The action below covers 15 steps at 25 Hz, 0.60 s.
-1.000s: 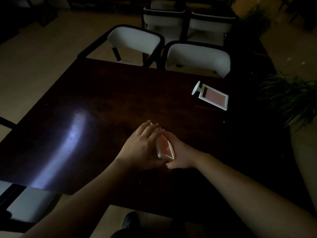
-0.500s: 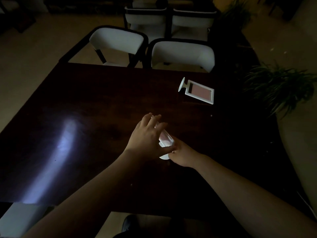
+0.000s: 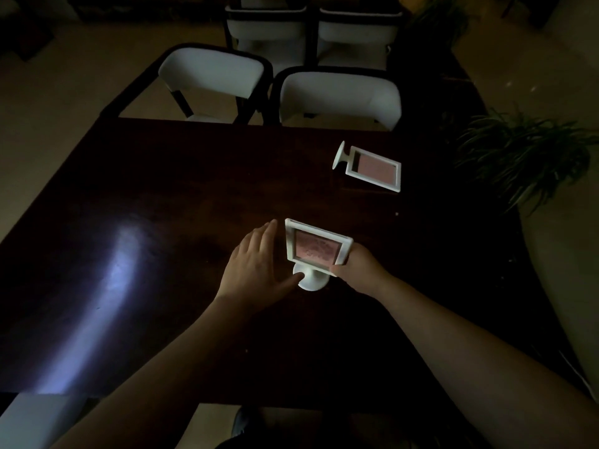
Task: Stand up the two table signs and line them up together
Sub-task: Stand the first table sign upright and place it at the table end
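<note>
The only view comes from the camera on my head, looking forward and steeply down over the dark counter (image 3: 162,196). My two forearms enter from the bottom edge, so the near part of the counter sits close under the lens, while its far edge and the white chairs (image 3: 337,95) beyond it lie toward the top. The wide angle bends the counter's sides outward. A plant (image 3: 525,157) fills the right margin. The room is dim.
</note>
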{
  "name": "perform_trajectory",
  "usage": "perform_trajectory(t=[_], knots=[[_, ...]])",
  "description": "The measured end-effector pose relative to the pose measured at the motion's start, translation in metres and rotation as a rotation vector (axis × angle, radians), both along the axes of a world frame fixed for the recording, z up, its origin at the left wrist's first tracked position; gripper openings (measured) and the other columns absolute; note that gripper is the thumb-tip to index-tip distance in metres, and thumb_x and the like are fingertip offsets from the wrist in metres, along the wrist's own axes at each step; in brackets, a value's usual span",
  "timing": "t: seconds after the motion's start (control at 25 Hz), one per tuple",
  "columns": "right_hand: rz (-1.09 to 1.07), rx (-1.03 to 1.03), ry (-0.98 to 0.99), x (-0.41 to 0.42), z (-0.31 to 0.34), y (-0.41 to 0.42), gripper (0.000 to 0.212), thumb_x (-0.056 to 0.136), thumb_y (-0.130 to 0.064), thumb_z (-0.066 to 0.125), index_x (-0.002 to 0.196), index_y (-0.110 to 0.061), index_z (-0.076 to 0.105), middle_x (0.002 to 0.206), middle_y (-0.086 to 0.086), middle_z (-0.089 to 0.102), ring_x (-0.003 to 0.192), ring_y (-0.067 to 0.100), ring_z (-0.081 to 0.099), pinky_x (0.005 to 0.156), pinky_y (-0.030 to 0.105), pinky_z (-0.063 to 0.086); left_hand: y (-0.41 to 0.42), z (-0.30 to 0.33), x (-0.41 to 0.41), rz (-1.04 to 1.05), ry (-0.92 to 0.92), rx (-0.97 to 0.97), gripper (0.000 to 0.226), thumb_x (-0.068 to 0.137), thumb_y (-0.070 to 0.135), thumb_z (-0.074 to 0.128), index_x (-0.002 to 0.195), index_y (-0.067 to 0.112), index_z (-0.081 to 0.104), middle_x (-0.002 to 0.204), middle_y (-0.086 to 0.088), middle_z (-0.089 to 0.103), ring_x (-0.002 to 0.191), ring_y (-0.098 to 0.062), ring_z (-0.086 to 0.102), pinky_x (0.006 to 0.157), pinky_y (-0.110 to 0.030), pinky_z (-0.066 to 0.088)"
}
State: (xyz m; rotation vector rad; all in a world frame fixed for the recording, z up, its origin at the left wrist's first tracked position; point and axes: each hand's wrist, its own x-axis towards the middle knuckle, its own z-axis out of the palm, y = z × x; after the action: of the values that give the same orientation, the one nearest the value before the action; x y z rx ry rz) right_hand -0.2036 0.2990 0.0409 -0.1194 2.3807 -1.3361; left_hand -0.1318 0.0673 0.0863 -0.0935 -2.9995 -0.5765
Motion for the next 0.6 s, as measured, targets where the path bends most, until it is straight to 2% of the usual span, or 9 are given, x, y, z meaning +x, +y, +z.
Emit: perform_trajectory(t=[0.08,0.16,0.24,0.36,0.44,0.52,0.6], knots=[[-0.007,-0.012,0.012,-0.001,-0.001,0.004,0.035,0.084,-0.009,0.075,0.111,-0.030,0.066,0.101,-0.016,0.070,0.098,0.007,0.069,0.078,0.022,0.054,-0.005,-0.013,0.005,0.022,-0.075,-0.017,0.116,0.072,0.085,0.050,0.156,0.019,0.003,0.162,-0.010,0.024,0.148,-0.027,0.019,0.116,-0.048,0.024],[-0.018,-0.068,-0.005,0.002,-0.006,0.008,0.049,0.081,-0.010,0.082,0.124,-0.027,0.063,0.111,-0.012,0.071,0.105,0.006,0.068,0.089,0.029,0.057,-0.006,-0.025,0.007,0.016,-0.164,-0.047,0.120,0.070,0.088,0.046,0.156,0.021,-0.003,0.164,-0.008,0.015,0.150,-0.026,0.008,0.119,-0.049,0.016],[-0.042,-0.072,-0.020,0.009,-0.011,0.012,0.060,0.082,-0.019,0.084,0.132,-0.034,0.055,0.124,-0.013,0.066,0.117,0.007,0.062,0.100,0.037,0.052,-0.005,-0.037,0.009,0.008,-0.241,-0.070,0.121,0.070,0.087,0.049,0.156,0.022,-0.008,0.166,-0.006,0.006,0.151,-0.025,-0.004,0.120,-0.052,0.009],[-0.057,0.100,-0.001,0.024,-0.020,0.019,0.070,0.088,-0.039,0.075,0.149,-0.034,0.040,0.151,-0.006,0.048,0.140,0.017,0.043,0.111,0.043,0.040,0.001,-0.052,0.014,-0.004,-0.327,-0.107,0.123,0.071,0.085,0.051,0.155,0.022,-0.011,0.166,-0.005,-0.004,0.149,-0.026,-0.014,0.120,-0.056,0.005],[-0.006,0.269,-0.018,0.035,-0.026,0.021,0.083,0.094,-0.046,0.066,0.160,-0.027,0.020,0.167,0.001,0.023,0.153,0.023,0.021,0.119,0.048,0.030,0.006,-0.059,0.017,-0.021,-0.369,-0.150,0.123,0.071,0.086,0.049,0.155,0.022,-0.013,0.166,-0.005,-0.009,0.148,-0.027,-0.019,0.119,-0.057,0.002],[0.070,0.414,-0.020,0.047,-0.031,0.020,0.087,0.098,-0.049,0.058,0.162,-0.024,0.006,0.171,0.002,0.003,0.156,0.022,-0.003,0.123,0.049,0.016,0.010,-0.066,0.019,-0.049,-0.399,-0.196,0.122,0.071,0.087,0.047,0.155,0.022,-0.015,0.165,-0.005,-0.014,0.147,-0.028,-0.023,0.118,-0.059,0.000],[0.138,0.519,0.018,0.057,-0.035,0.018,0.086,0.099,-0.052,0.052,0.162,-0.021,0.003,0.171,0.003,-0.002,0.155,0.023,-0.012,0.124,0.048,0.009,0.015,-0.073,0.021,-0.079,-0.415,-0.227,0.121,0.072,0.088,0.044,0.154,0.023,-0.015,0.165,-0.005,-0.016,0.146,-0.029,-0.026,0.117,-0.061,0.000]])
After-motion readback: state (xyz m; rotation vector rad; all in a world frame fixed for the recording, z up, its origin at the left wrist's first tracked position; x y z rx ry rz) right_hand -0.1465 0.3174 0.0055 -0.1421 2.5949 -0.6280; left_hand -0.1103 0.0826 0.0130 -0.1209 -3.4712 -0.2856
